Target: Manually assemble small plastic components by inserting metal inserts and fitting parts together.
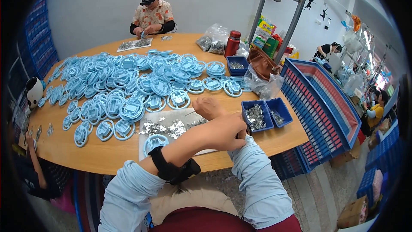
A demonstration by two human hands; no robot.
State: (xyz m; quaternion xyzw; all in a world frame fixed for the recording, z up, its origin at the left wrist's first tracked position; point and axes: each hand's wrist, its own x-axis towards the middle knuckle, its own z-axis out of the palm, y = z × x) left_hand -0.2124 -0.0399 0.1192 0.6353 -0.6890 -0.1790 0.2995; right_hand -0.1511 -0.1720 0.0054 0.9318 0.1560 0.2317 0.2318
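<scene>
So the left hand (227, 133) is crossed over the right arm and looks bunched up on the cuff of the right sleeve (257, 163), fingers curled in tight. The right hand (209, 106) pokes out beyond it, back of the hand up, curled around what seems to be a thin metal rod (189, 113). Only a bit of rod sticks out on the left, so can't tell what's at the other end.

Neither hand is on a blue part right now. The nearest one (148, 145) sits on the white board (169, 115), partly tucked behind the left forearm, with loose metal bits (175, 129) scattered just past it.

Progress? Honestly tough to call. There's a huge pile of blue parts (161, 87) across the table (285, 141), but they look pretty much alike at this size, so no clue which are finished. Plenty of metal bits sit unused on the board and in the two blue bins (260, 129) to the right, so I'd guess there's a lot left.

Pose-wise: the left forearm, black strap (162, 163) and all, slants up to the right across the board's near side. The right forearm comes up from the lower right, then the hand angles off left over the board's far right corner.

Further out, a co-worker (153, 15) sits across the table with both hands on something small, and blue crates (315, 116) stand off to the right.
</scene>
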